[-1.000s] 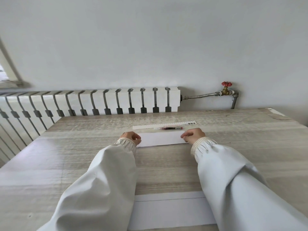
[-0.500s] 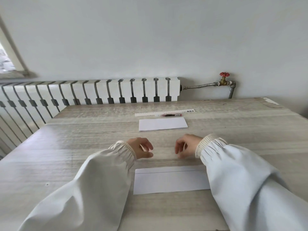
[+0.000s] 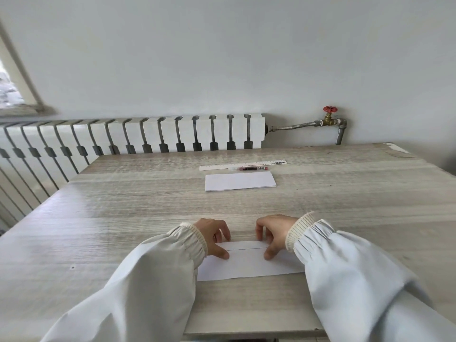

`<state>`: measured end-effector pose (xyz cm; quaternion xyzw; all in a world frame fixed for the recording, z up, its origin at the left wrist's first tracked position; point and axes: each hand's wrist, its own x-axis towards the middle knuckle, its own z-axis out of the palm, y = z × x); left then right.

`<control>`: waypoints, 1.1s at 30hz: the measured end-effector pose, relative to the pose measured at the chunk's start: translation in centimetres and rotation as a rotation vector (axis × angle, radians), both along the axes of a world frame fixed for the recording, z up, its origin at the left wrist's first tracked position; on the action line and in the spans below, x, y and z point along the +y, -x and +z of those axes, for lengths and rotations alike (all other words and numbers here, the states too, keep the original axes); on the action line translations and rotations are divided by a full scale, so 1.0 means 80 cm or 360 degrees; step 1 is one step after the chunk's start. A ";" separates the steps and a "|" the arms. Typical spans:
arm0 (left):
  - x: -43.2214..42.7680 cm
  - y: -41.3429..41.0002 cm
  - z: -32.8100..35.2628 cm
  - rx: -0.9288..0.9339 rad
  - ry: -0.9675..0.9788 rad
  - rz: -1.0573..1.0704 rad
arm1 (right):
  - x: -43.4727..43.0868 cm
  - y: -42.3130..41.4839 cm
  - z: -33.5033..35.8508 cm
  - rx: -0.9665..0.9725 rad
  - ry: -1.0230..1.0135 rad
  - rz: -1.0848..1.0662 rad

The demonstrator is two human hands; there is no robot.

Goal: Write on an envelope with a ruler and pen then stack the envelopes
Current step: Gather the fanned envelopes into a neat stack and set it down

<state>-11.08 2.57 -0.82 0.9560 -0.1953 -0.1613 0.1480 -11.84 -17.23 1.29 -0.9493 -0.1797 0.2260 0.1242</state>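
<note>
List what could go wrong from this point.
1. Both hands, left hand and right hand, press only the near envelope's top edge; lifting it there could bend it.
2. Carrying it to the far envelope could knock the pen and ruler just beyond.

White lined envelope (image 3: pixel 249 265) flat near edge; envelope stack (image 3: pixel 240 181), pen (image 3: pixel 248 168), ruler (image 3: pixel 243 164) far side.

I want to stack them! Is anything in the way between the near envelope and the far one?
Nothing visible. Only bare table lies between the near envelope, under both hands, and the far envelope. The pen and ruler lie beyond it.
</note>
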 end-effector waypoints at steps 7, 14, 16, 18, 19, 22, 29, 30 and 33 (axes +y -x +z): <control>0.006 -0.005 0.000 0.0021 0.0073 0.0041 | -0.009 -0.006 -0.010 -0.0015 -0.0082 0.0003; 0.032 -0.035 0.007 0.0149 0.0346 0.0235 | -0.031 -0.027 -0.006 0.0059 -0.0203 -0.0091; 0.041 -0.049 0.009 0.0145 0.0446 0.0272 | -0.037 -0.038 -0.002 -0.0023 -0.0226 -0.0153; 0.047 -0.064 0.010 0.0090 0.0542 0.0357 | -0.043 -0.051 0.001 -0.0155 -0.0272 -0.0278; 0.049 -0.070 0.011 0.0064 0.0605 0.0437 | -0.046 -0.058 0.002 -0.0210 -0.0319 -0.0363; 0.047 -0.087 0.011 0.0010 0.0866 0.0835 | -0.050 -0.079 0.001 -0.0295 -0.0539 -0.0681; 0.033 -0.114 -0.003 0.0079 0.1087 0.1212 | -0.046 -0.115 -0.021 -0.0444 -0.0789 -0.1263; 0.030 -0.117 -0.003 0.0068 0.1098 0.1240 | -0.045 -0.118 -0.023 -0.0444 -0.0810 -0.1318; 0.024 -0.126 -0.003 0.0019 0.1130 0.1298 | -0.047 -0.127 -0.025 -0.0417 -0.0846 -0.1441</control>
